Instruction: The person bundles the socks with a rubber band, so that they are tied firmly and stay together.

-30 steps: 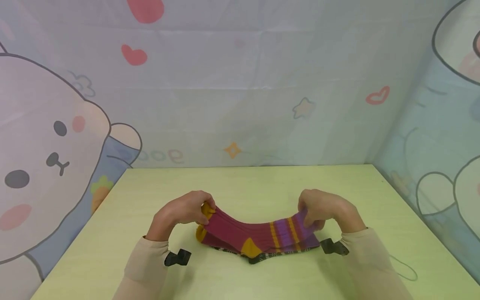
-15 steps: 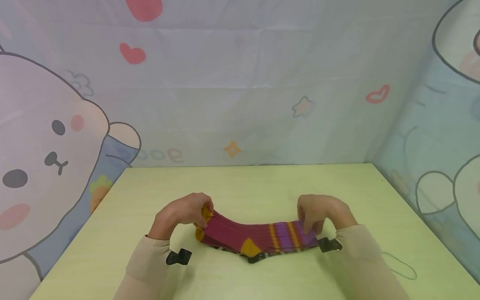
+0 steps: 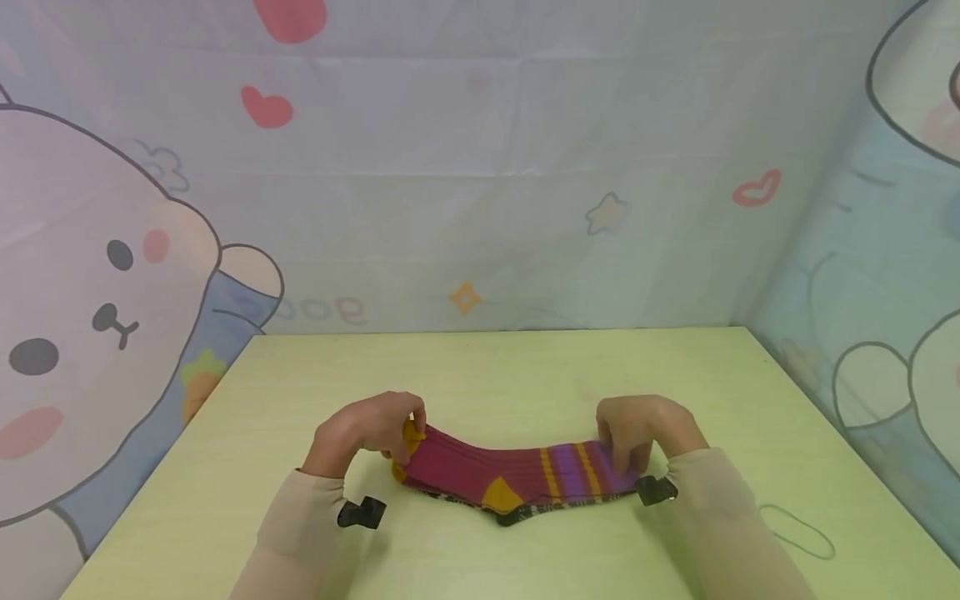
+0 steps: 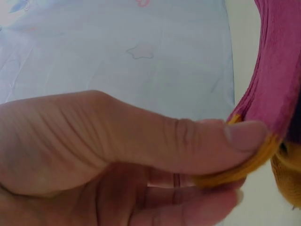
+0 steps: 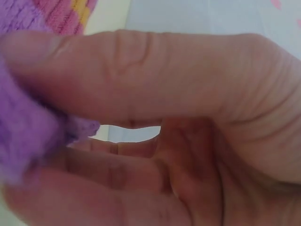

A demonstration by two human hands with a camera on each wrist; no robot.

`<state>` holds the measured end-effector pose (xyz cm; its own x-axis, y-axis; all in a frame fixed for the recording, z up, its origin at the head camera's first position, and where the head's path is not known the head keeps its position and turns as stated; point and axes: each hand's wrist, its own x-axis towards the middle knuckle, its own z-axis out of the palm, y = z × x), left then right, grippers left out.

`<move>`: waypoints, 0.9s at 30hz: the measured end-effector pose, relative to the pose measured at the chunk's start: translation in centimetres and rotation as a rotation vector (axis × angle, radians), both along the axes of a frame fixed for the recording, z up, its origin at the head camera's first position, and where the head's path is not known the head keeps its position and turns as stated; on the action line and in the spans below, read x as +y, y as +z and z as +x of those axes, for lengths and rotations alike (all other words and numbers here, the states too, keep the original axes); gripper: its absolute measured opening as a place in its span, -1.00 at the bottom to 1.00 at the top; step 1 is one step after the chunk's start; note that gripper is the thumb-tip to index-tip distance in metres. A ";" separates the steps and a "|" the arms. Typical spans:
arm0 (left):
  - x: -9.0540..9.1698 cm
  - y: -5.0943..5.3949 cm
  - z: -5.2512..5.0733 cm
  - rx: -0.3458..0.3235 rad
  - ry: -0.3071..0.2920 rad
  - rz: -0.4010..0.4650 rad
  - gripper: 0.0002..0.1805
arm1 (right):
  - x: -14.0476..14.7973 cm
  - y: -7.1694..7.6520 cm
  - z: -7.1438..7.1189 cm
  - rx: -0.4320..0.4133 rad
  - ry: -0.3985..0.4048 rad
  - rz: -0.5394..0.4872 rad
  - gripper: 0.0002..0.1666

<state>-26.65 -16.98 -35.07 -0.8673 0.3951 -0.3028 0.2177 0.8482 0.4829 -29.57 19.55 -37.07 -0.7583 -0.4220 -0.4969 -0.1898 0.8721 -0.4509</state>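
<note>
Left hand (image 3: 375,423) pinching, right hand (image 3: 633,425) pinching

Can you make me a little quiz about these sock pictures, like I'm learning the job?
1. Which hand pinches the purple end of the maroon sock?
2. True or false: dark patterned fabric peeks out below the maroon sock.
3. What colour is the maroon sock's heel? A green, B mustard yellow, C white.

Key: 1. the right hand; 2. true; 3. B.

The left grip (image 4: 122,141) pinches a yellow-tipped magenta sock (image 4: 280,70).
</note>
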 end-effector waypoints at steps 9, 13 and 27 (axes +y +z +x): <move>0.0 -0.5 -0.1 -0.024 0.028 -0.033 -0.68 | 0.0 -0.5 -0.1 -0.008 -0.005 -0.007 -0.75; 0.0 -0.8 -0.3 -0.016 0.033 -0.049 -0.71 | -0.2 -0.6 -0.1 0.005 0.004 0.011 -0.79; -0.6 -1.8 -1.4 0.028 -0.015 -0.124 -0.68 | -0.3 -0.7 -0.2 0.027 0.000 0.031 -0.77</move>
